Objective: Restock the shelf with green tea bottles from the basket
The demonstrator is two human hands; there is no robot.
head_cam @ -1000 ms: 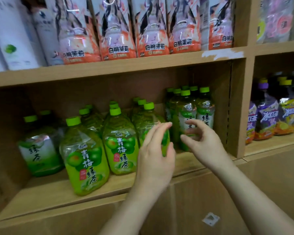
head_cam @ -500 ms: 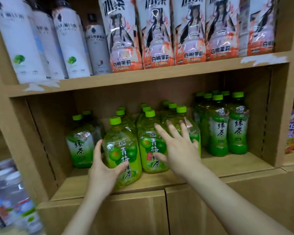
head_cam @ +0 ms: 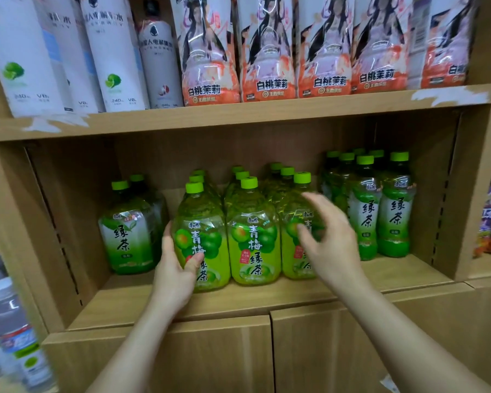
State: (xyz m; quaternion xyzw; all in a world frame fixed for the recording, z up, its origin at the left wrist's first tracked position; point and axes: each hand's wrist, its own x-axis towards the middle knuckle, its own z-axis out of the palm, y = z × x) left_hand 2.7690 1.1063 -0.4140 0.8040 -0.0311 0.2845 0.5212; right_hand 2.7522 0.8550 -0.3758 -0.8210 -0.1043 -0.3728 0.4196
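Left hand (head_cam: 174, 275) wrapped around the front-left plum tea bottle (head_cam: 201, 239), thumb on its label, bottle standing upright on the shelf (head_cam: 394, 275). Right hand (head_cam: 328, 239) open, fingers spread, held in front of the front-right plum bottle (head_cam: 291, 251), touching or not, cannot tell. Middle bottle (head_cam: 254, 242) between both hands. More green tea bottles (head_cam: 380, 211) just right of right hand, one (head_cam: 126, 231) left of left hand.
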